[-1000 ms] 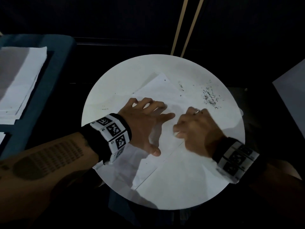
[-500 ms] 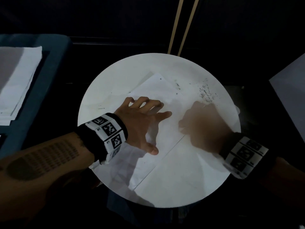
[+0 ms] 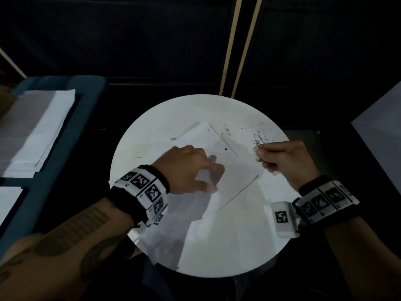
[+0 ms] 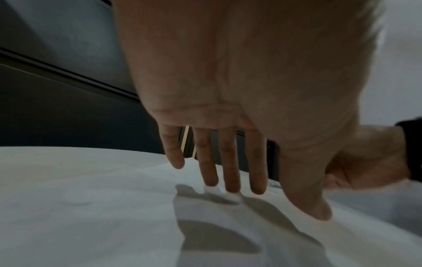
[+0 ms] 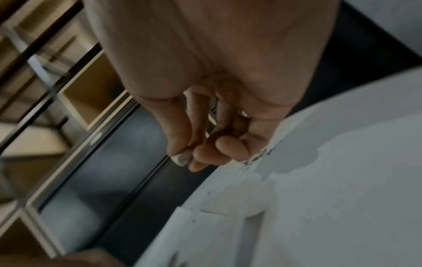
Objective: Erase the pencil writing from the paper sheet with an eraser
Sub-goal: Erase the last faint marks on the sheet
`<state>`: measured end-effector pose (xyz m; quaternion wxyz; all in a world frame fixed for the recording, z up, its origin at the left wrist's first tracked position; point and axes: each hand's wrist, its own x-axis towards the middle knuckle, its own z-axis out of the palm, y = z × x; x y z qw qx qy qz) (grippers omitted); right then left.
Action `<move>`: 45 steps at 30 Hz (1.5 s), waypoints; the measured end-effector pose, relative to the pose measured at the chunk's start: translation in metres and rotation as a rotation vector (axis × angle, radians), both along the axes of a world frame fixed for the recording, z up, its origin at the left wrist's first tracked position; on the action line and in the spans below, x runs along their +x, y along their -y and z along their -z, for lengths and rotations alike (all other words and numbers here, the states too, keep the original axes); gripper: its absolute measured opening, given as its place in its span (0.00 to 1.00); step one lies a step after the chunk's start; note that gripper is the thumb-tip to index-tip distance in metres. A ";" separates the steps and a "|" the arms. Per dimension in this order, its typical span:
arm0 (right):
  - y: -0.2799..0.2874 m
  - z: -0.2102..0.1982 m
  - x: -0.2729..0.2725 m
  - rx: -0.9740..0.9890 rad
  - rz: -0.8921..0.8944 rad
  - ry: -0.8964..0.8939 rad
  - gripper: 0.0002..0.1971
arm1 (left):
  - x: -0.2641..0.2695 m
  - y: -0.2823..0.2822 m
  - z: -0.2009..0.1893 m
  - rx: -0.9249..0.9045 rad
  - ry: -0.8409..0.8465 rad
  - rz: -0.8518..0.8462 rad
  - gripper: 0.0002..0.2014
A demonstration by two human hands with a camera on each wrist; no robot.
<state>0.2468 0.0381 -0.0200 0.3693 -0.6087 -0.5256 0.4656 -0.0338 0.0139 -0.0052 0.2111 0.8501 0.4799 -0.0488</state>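
Observation:
A white paper sheet [image 3: 236, 168] lies at a slant on the round white table [image 3: 165, 127]. My left hand [image 3: 206, 172] rests on the sheet's middle; in the left wrist view its straight fingers [image 4: 230, 180] touch the paper [image 4: 102, 225] with their tips. My right hand [image 3: 267, 157] hovers beyond the sheet's right edge and pinches a small white eraser [image 3: 256, 152] between thumb and fingers. The right wrist view shows the eraser's grey-smudged end [image 5: 181, 159] sticking out of the pinch. I make out no pencil lines on the sheet, only two small dark dots [image 3: 226, 149].
Dark eraser crumbs [image 3: 260, 137] lie on the table's far right, just past the right hand. A stack of white sheets [image 3: 39, 127] lies on a blue surface [image 3: 86, 118] to the left. A pale grey panel [image 3: 382, 127] stands at the right. Dark surroundings ring the table.
My right hand has lifted off the sheet with the eraser and moved right and away, toward the crumbs. My left hand stays on the sheet, its fingers drawn closer together.

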 end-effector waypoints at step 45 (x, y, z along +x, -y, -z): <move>0.052 -0.009 0.020 -0.012 0.033 0.722 0.05 | -0.077 -0.025 -0.004 0.030 -0.130 -0.840 0.44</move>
